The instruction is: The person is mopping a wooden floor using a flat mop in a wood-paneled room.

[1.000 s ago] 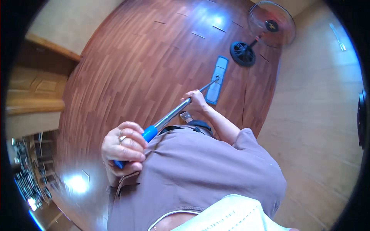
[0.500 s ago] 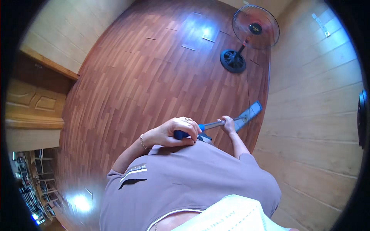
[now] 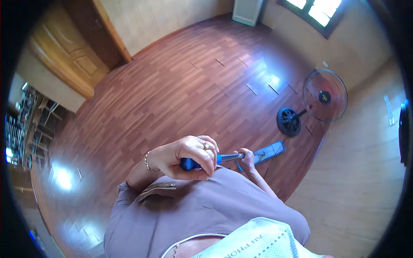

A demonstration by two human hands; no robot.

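flat blue mop head (image 3: 270, 152) has swung right toward the wall; left hand (image 3: 189, 157) closed on blue handle grip (image 3: 189, 164), right hand (image 3: 246, 158) seemingly wrapped on metal pole (image 3: 231, 157).

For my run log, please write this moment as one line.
left hand: shut on mop handle | right hand: shut on mop handle | mop head: on wood floor near fan

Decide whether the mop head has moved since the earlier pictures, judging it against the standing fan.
Yes. The mop head now lies nearer the fan's round base, just below it by the wall, having swung from open floor toward it.
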